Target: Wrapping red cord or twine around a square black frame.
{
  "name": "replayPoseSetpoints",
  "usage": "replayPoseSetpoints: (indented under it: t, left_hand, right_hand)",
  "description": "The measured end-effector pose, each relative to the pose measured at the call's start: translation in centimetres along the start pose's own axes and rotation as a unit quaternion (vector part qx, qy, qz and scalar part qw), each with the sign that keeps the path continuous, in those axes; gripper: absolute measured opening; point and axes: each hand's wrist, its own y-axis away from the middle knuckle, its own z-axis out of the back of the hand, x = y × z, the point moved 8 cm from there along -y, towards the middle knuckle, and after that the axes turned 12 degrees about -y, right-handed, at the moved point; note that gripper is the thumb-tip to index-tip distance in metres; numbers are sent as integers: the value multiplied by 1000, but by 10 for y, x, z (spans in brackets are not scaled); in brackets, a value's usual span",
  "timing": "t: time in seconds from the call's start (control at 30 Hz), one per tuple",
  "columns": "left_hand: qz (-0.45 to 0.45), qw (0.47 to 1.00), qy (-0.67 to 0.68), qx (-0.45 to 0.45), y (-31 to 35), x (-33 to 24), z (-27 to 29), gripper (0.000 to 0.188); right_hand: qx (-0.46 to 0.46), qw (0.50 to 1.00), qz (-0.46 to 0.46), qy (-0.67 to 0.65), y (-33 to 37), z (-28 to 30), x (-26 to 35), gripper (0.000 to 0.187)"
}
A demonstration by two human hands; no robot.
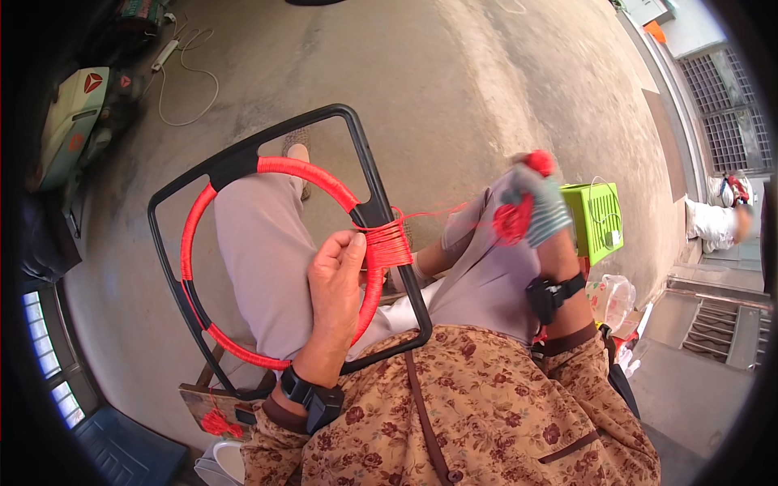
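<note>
A black rounded-square frame [367, 158] with a round ring [188, 235] inside it rests across my lap. Red cord covers most of the ring, with black gaps at several places. My bare left hand [336, 275] grips the ring's right side, thumb up against a wide band of wound red cord [389, 245] that joins ring and frame. From this band a thin red strand [433, 213] runs right to my right hand [547, 209]. That hand wears a grey-green striped glove, is blurred, and closes around a bundle of red cord [512, 220].
A lime-green plastic basket [590, 223] stands just beyond my right hand, with a clear plastic bag [620, 298] nearer me. Loose red cord [219, 423] hangs by a wooden board [194, 405] at lower left. A power strip [166, 55] with its cable lies on the concrete floor.
</note>
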Motion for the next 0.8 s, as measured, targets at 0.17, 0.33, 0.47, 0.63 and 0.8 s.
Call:
replayPoseSetpoints:
  t: [0.17,0.33,0.47,0.63,0.8]
  left_hand:
    - [-24,1000,-11,-17,0,-4,1,16]
    - [-41,998,-32,-26,-2,-2,5,18]
    - [-34,999,-21,-30,0,-7,5,19]
    - [-63,997,-32,-22,1,-13,1,18]
    - [-49,999,-19,-8,1,-10,1,15]
  right_hand:
    - [210,941,-219,148,46,-96,-81,36]
    - [224,931,-258,130,56,-97,-112,31]
    - [206,938,-273,51,43,-80,-108,26]
    - [153,943,-284,-79,47,-89,-94,29]
    - [152,938,-179,-255,37,-106,-82,28]
